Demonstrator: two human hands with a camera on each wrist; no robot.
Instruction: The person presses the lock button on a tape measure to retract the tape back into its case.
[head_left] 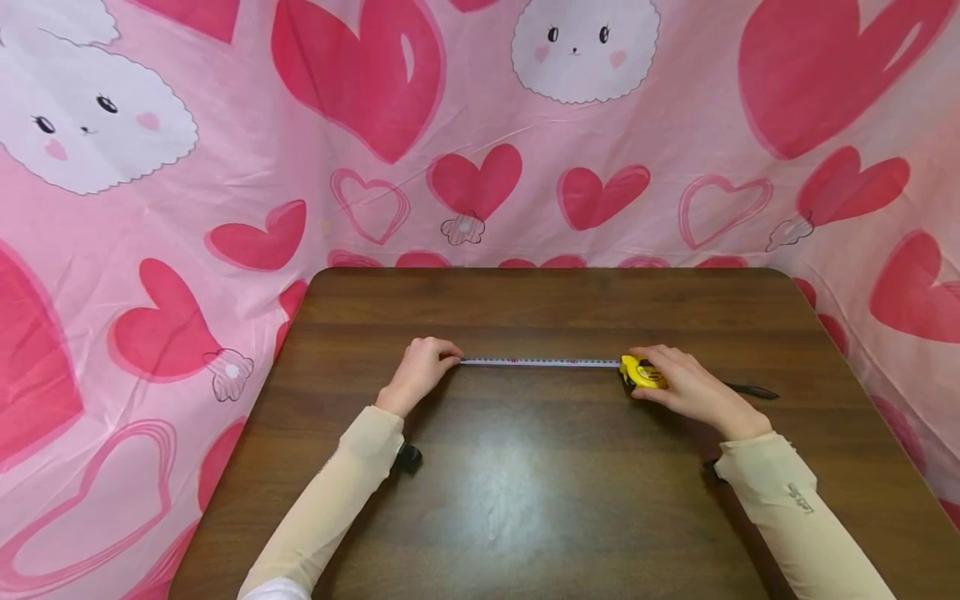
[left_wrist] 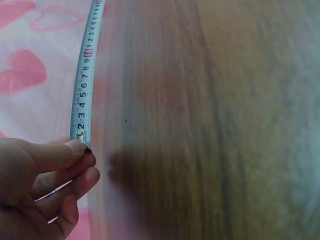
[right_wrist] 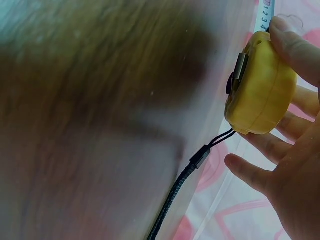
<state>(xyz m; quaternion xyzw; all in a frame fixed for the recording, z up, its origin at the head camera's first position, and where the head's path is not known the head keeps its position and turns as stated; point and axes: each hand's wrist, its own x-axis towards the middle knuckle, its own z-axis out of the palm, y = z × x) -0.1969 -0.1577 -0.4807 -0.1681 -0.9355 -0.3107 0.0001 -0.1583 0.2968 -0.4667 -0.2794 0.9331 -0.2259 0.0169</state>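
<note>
A yellow tape measure case [head_left: 641,372] [right_wrist: 259,92] lies on the dark wooden table [head_left: 525,483]. My right hand [head_left: 686,385] [right_wrist: 290,150] grips the case with fingers curled round it. The white tape blade [head_left: 540,362] [left_wrist: 84,85] runs out straight to the left across the table. My left hand [head_left: 422,368] [left_wrist: 45,180] pinches the blade's end between thumb and fingers. A black wrist cord [right_wrist: 182,187] [head_left: 750,390] trails from the case toward the right.
A pink cloth [head_left: 480,133] printed with hearts and white bunnies hangs behind the table and drapes down both sides. The table's rounded far corners lie at the back left and back right. Both arms wear cream sleeves [head_left: 330,500].
</note>
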